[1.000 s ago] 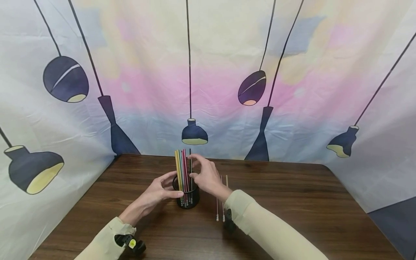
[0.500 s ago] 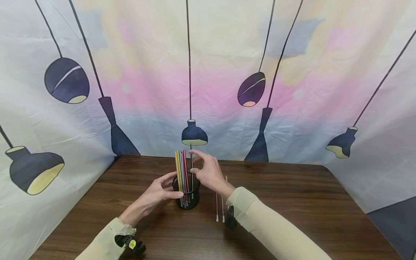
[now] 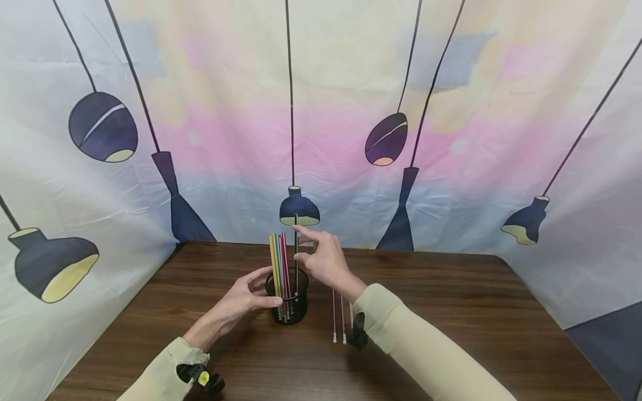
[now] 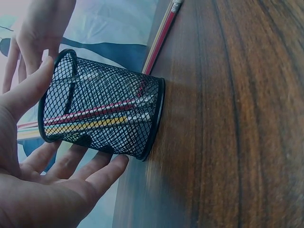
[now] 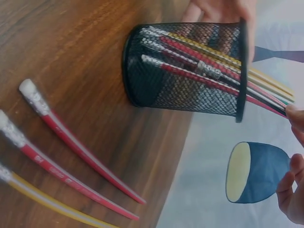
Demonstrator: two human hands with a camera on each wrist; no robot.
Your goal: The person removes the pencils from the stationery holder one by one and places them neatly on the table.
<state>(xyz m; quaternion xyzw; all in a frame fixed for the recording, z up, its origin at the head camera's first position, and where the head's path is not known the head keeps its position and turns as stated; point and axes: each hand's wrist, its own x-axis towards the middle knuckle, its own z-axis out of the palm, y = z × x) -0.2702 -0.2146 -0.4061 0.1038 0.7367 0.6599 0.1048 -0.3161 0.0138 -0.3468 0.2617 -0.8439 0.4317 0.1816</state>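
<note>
In the head view, my left hand [image 3: 243, 295] holds a black mesh pencil cup [image 3: 290, 313] upright on the table, thumb near its rim and fingers round its far side. Several pencils [image 3: 278, 256], yellow, teal and red, lean together inside. My right hand [image 3: 328, 264] pinches a dark pencil [image 3: 296, 278] above the cup. The right wrist view shows that pencil's metal eraser end [image 5: 209, 70] partway up the mesh, still within the cup. The right fingertips [image 5: 297, 118] stand at the edge of that view.
Right of the cup lie two red pencils [image 5: 85, 152] and a yellow pencil [image 5: 52, 204], eraser ends towards me. They rest on a dark wooden table [image 3: 441, 312]. Behind its far edge hangs a cloth [image 3: 341, 139] printed with lamps.
My right hand has drawn the dark pencil upward, so its tip now stands well above the others. The left hand and the cup have stayed in place.
</note>
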